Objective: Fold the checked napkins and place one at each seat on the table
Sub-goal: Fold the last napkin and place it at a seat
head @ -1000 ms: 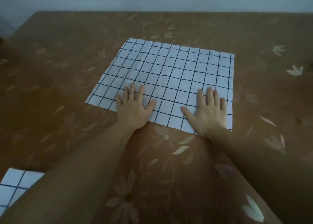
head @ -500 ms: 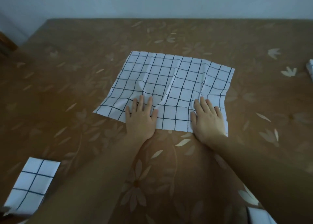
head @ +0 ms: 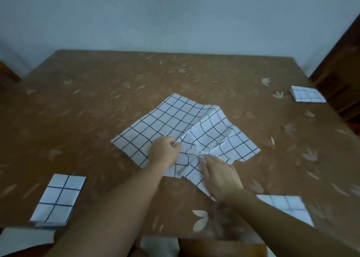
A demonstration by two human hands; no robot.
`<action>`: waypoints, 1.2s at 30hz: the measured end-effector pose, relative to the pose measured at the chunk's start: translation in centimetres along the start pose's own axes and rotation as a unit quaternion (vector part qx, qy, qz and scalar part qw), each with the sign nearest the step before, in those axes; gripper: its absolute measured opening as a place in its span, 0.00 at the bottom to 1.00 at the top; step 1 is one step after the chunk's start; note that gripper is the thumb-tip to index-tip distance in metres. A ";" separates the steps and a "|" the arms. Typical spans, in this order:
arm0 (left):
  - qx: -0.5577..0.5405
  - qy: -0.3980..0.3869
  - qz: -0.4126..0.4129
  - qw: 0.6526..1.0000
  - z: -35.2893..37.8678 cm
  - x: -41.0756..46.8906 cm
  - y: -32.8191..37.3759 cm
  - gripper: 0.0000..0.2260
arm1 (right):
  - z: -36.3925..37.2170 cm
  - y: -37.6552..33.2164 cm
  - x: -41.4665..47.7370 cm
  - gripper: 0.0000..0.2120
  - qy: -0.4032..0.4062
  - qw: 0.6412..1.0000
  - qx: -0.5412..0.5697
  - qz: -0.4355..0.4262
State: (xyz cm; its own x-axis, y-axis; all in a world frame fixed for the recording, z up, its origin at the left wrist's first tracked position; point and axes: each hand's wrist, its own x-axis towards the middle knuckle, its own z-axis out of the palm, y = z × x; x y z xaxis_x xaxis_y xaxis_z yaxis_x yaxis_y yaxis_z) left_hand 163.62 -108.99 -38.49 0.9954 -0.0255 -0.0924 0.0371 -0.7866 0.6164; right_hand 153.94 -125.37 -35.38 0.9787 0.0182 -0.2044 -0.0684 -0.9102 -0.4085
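Observation:
A large white napkin with a dark check (head: 181, 124) lies rumpled and turned at an angle in the middle of the brown flowered table (head: 97, 93). My left hand (head: 163, 152) pinches a fold of its cloth near the middle of its near half. My right hand (head: 220, 174) lies on the napkin's near corner, fingertips at a bunched crease. A folded checked napkin (head: 58, 200) rests at the near left, another (head: 286, 206) at the near right beside my right forearm, a third (head: 306, 94) at the far right edge.
A pale wall rises behind the table's far edge. Dark wooden furniture (head: 342, 77) stands at the right, and a dark wooden piece (head: 7, 71) shows at the far left. Something white and blurred (head: 159, 246) sits at the bottom edge.
The napkin was flat under both open palms; now it is bunched up and rotated, pulled toward me. My left hand has closed on the cloth. The view has tilted up, showing more folded napkins.

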 end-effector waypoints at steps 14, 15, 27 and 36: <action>0.102 -0.056 0.218 0.969 -18.7 -8.6 7.0 0.09 | -12.7 -7.9 -5.6 0.26 0.137 0.988 -0.038 -0.055; 0.115 -0.049 0.230 0.965 -20.4 -9.5 7.5 0.09 | -14.0 -9.2 -6.0 0.29 0.153 0.984 -0.062 -0.069; 0.128 0.034 0.307 0.942 -35.4 -19.9 9.4 0.09 | -21.5 -21.6 -13.7 0.10 0.157 0.958 -0.154 -0.184; 0.151 0.011 0.248 0.957 -37.2 -25.8 9.5 0.15 | -26.3 -21.8 -20.5 0.09 0.098 0.968 -0.134 -0.187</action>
State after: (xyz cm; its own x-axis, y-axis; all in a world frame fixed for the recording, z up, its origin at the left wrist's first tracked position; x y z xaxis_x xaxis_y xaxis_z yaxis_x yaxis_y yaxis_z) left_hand 141.58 -92.88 -1.16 0.8856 -0.4317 0.1715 -0.4645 -0.8238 0.3249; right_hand 140.48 -116.77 1.17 0.9447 0.3131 0.0973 0.3257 -0.9301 -0.1698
